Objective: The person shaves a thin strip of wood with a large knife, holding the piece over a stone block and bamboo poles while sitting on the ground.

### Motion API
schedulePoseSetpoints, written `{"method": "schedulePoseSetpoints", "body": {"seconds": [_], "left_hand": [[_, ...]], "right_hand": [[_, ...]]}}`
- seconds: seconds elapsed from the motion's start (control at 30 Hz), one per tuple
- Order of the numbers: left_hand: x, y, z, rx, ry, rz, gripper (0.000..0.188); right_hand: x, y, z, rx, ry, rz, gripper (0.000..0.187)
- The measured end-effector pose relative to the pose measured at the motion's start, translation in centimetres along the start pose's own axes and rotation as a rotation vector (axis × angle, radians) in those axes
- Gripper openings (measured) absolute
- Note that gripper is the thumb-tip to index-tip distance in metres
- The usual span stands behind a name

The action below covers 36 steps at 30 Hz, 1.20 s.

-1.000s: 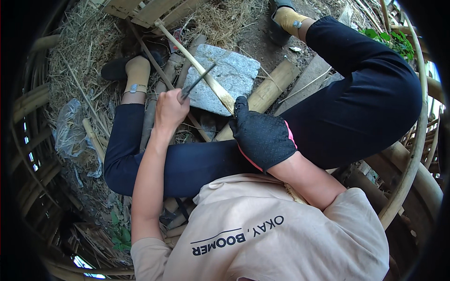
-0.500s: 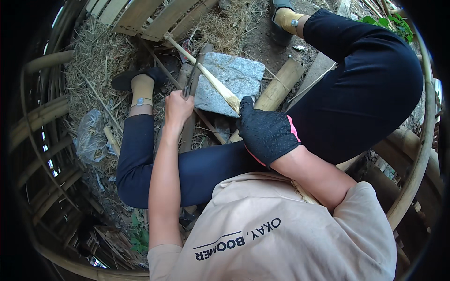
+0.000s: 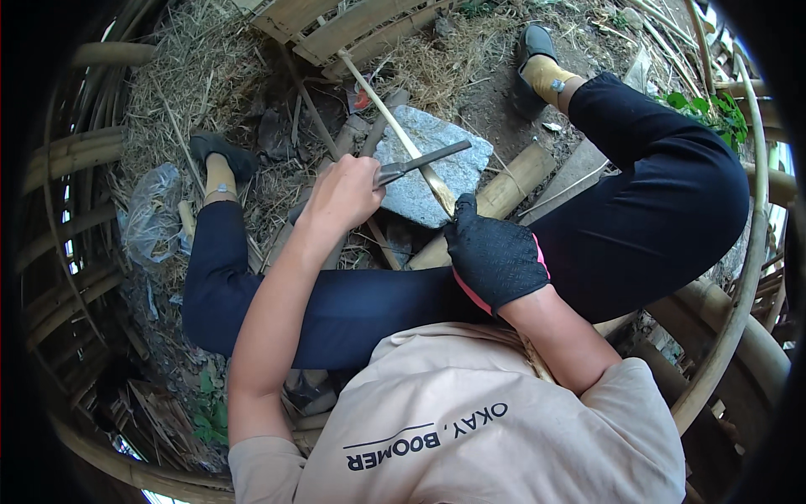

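My bare left hand (image 3: 346,195) is closed round the handle of a knife (image 3: 432,156) with a narrow dark blade. The blade points right and crosses over a pale stripped bamboo stick (image 3: 395,122); whether it touches the stick I cannot tell. My right hand (image 3: 498,254), in a black glove with pink edging, grips the stick near its thicker end, thumb lying along it. From there the stick slants away to the far left, over a grey stone block (image 3: 453,153). Part of the stick behind the glove is hidden.
Thick bamboo pieces (image 3: 529,175) lie beside the stone. Slatted boards (image 3: 336,32) stand at the far side. Straw covers the ground, with a clear plastic bag (image 3: 154,214) at left. A curved bamboo rail (image 3: 760,210) runs round the right side, near my bent leg (image 3: 655,227).
My left hand has turned the knife: its blade pointed away before and now lies to the right across the stick. My right hand keeps its hold. The whole view has shifted slightly.
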State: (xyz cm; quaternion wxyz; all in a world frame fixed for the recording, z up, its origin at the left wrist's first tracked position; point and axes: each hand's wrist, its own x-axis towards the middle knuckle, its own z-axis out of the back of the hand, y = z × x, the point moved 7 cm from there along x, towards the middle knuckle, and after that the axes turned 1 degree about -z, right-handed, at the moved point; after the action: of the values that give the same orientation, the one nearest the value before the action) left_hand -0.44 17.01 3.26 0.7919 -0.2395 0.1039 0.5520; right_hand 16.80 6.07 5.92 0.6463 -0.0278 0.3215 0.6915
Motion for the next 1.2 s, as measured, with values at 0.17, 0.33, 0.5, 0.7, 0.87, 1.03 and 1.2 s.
{"method": "schedulePoseSetpoints", "body": {"seconds": [0.17, 0.33, 0.5, 0.7, 0.87, 1.03, 1.2], "left_hand": [[-2.0, -0.2, 0.5, 0.024, -0.017, -0.018, 0.015], [-1.9, 1.6, -2.7, -0.200, -0.064, 0.004, 0.019], [-0.1, 2.5, -3.3, -0.138, -0.254, 0.016, 0.020], [2.8, 6.5, -3.2, -0.092, -0.297, 0.182, 0.019], [2.1, 5.8, -2.3, -0.181, -0.319, 0.094, 0.018], [0.5, 2.9, -3.4, -0.323, -0.277, -0.314, 0.013], [-0.2, 1.9, -3.8, -0.404, -0.229, -0.306, 0.017]], "right_hand": [[-0.5, 0.2, -0.5, -0.042, 0.040, 0.030, 0.050], [-0.4, -0.6, -0.7, -0.019, 0.105, -0.015, 0.049], [-0.6, -0.7, -1.0, -0.041, 0.014, 0.060, 0.049], [0.2, -0.4, -1.1, -0.050, 0.040, 0.033, 0.051], [0.4, -0.6, -1.0, 0.012, 0.031, 0.025, 0.049], [0.4, -0.3, -1.1, 0.020, 0.008, 0.028, 0.044], [0.9, -0.2, -0.6, 0.070, 0.079, -0.054, 0.040]]}}
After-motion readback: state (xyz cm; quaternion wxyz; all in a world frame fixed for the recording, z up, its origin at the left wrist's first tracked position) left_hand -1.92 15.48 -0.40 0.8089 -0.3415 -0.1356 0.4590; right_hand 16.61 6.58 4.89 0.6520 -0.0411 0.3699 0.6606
